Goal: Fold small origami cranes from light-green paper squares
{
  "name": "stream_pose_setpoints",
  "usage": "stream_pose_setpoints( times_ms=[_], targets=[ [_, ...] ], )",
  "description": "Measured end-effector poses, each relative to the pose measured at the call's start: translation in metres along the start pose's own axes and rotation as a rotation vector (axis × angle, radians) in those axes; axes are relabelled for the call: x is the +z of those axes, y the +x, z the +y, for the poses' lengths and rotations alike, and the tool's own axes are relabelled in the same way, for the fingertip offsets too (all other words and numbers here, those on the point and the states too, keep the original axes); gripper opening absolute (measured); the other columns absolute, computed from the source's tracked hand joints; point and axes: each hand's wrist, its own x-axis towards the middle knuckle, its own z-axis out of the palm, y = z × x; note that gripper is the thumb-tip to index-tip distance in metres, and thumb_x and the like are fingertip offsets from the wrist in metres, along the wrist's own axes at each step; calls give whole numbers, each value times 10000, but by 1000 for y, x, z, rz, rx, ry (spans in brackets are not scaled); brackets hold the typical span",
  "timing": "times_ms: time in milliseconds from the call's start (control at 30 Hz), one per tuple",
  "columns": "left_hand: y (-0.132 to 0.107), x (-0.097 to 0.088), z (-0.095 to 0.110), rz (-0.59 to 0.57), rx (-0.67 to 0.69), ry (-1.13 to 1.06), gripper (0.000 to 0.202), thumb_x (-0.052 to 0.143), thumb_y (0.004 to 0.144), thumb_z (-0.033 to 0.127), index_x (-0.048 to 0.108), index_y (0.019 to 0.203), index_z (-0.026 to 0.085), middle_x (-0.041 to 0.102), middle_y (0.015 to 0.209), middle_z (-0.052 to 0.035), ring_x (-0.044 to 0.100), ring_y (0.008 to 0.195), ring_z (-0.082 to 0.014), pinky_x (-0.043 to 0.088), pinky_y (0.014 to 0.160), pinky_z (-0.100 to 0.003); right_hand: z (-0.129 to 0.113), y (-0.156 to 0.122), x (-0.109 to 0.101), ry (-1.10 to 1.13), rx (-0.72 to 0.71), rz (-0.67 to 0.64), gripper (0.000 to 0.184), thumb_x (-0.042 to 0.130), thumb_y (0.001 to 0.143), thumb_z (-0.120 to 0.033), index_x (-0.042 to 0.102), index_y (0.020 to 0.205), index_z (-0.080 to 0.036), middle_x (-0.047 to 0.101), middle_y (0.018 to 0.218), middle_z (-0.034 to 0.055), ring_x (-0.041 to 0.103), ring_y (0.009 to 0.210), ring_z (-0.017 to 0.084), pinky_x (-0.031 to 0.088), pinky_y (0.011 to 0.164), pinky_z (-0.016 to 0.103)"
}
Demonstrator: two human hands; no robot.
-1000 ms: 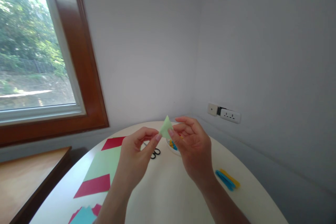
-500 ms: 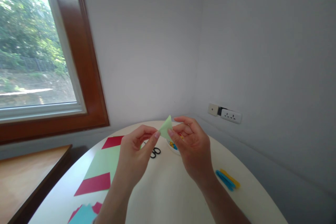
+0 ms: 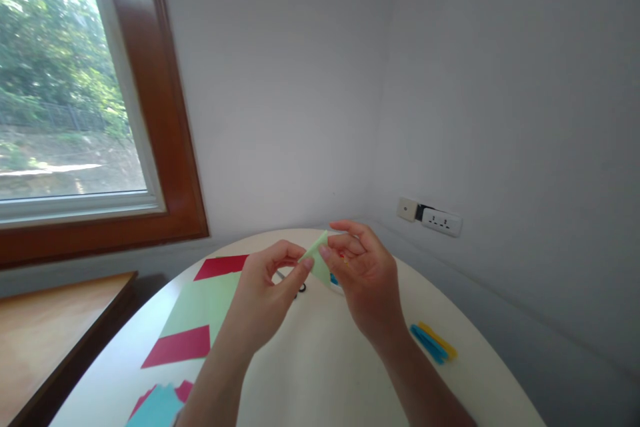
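Note:
A small folded piece of light green paper (image 3: pixel 321 268) is held up above the far part of the round table. My left hand (image 3: pixel 273 293) pinches its left edge between thumb and fingers. On the other side, my right hand (image 3: pixel 367 280) grips the paper with the thumb in front and fingertips behind, the index finger raised near its top corner. Behind my left hand lie scissors (image 3: pixel 302 287) with black handles, mostly hidden. A white bowl (image 3: pixel 337 289) with small colourful pieces is partly covered by the paper and my right hand.
Green sheets (image 3: pixel 200 307) with dark red paper strips (image 3: pixel 177 347) on them lie at the left of the white table (image 3: pixel 320 373). Nearer are light blue paper pieces (image 3: pixel 156 407). Blue sticks (image 3: pixel 429 344) and yellow sticks (image 3: pixel 440 339) lie at the right. A wall meets the far edge.
The green paper has tilted, its top corner lower and its lower part now hanging down in front of the bowl. My left hand has moved slightly right, covering more of the scissors.

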Motion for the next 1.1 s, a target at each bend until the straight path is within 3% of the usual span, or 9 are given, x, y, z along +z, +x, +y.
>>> stream_pose_setpoints(
  times_ms=[267,500,667,1100],
  targets=[
    [2,0,1,186,-16,-139,200,670,708,338,623,690,145,601,630,3,525,596,-107,406,547,-205,3,3,0,-21,-19,-7,269,651,717,-272,601,974,-211,595,629,-31,550,619,131,452,620,272],
    [3,0,4,172,29,-105,161,675,704,292,626,650,149,603,616,6,543,604,-113,429,577,-214,0,6,-2,-86,28,-64,186,598,756,-349,648,834,-188,668,723,33,591,685,161,451,612,280],
    [3,1,3,192,40,-90,155,677,710,296,638,665,153,632,632,5,572,633,-121,451,612,-219,0,8,-3,-153,-8,-60,170,598,759,-346,648,717,-188,670,683,20,594,676,161,456,627,280],
    [3,2,3,257,176,-54,113,648,743,250,648,668,165,651,691,-10,599,721,-149,474,683,-240,-4,5,-3,-240,-107,-35,137,598,763,-303,676,706,-206,693,681,11,602,657,163,456,653,289]
  ],
)
